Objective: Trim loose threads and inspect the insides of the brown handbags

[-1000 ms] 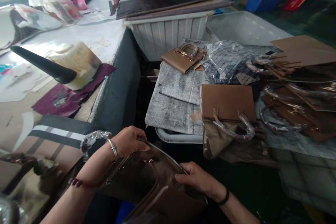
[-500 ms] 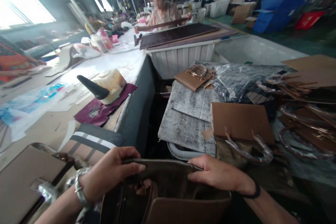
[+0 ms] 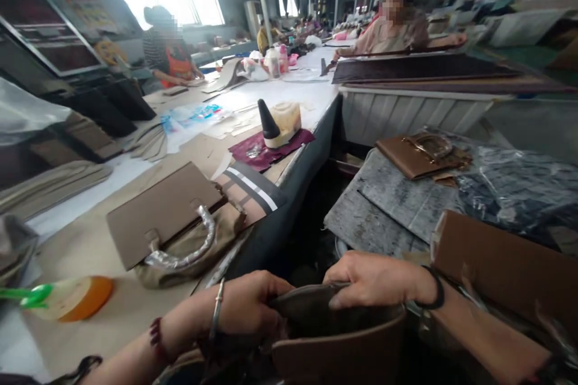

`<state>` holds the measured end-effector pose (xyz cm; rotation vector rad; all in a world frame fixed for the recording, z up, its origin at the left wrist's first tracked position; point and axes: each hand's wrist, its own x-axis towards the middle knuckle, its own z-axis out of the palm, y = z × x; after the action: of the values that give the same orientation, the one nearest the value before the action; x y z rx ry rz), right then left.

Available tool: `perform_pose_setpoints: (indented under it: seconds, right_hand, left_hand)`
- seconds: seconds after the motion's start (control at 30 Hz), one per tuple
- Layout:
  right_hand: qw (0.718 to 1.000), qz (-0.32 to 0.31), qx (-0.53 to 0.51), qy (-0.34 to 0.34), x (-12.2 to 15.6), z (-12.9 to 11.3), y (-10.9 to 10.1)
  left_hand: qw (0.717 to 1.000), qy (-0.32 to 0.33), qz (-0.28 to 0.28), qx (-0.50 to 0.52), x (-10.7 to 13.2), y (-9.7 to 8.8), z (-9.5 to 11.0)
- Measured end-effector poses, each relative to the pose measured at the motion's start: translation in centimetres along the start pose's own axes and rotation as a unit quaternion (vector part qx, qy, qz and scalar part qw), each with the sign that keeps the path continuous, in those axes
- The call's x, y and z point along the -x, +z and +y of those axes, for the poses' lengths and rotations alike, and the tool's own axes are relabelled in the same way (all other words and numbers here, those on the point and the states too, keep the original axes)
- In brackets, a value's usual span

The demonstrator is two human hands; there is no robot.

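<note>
A brown handbag [image 3: 343,352] is open at the bottom of the view, its dark lining showing. My right hand [image 3: 368,283] pinches the far rim, thumb on the inside and fingers over the outer side. At the rim's left end my left hand [image 3: 253,307] is closed on the edge, its fingertips partly hidden by the bag. On the table to the left lies a taupe handbag [image 3: 165,210] with a plastic-wrapped handle. Another brown handbag [image 3: 506,271] is right of my right forearm.
A glue pot with a black cone [image 3: 270,123] stands on maroon leather [image 3: 253,153] near the table edge. A bottle of orange liquid [image 3: 85,298] lies left. Grey boards [image 3: 392,198] and a small tan handbag [image 3: 418,153] are right. Two co-workers are beyond, by a white bin [image 3: 406,111] and the table.
My view has swung left, bringing more of the table and a co-worker in orange into sight. My left hand has shifted along the rim, closer to my right hand, its thumb now lower.
</note>
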<state>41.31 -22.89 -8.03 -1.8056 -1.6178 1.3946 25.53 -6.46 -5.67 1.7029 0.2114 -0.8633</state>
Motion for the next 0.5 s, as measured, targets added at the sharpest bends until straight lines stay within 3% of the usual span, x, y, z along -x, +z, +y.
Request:
perform_pose_setpoints:
  seconds: [0.1,0.2,0.3,0.4,0.5]
  right_hand:
    - [0.999,-0.016,-0.022,0.03,-0.7,0.0,-0.2]
    - [0.999,-0.026,-0.017,0.043,-1.3,-0.7,-0.6]
    - [0.996,-0.009,0.048,0.07,-2.0,-1.8,-0.8]
    - [0.971,0.105,0.177,0.118,-2.3,-2.9,-0.1]
    - [0.933,0.252,0.237,0.101,-2.2,-3.4,1.2]
  left_hand:
    - [0.988,0.003,-0.082,0.134,-0.2,-0.9,-1.1]
    - [0.97,0.021,-0.124,0.21,-0.4,-1.8,-1.5]
    - [0.975,0.04,-0.06,0.208,-1.1,-2.4,-1.7]
    - [0.984,0.059,0.022,0.169,-1.9,-2.6,-2.3]
    - [0.984,0.063,0.039,0.161,-2.2,-2.4,-2.9]
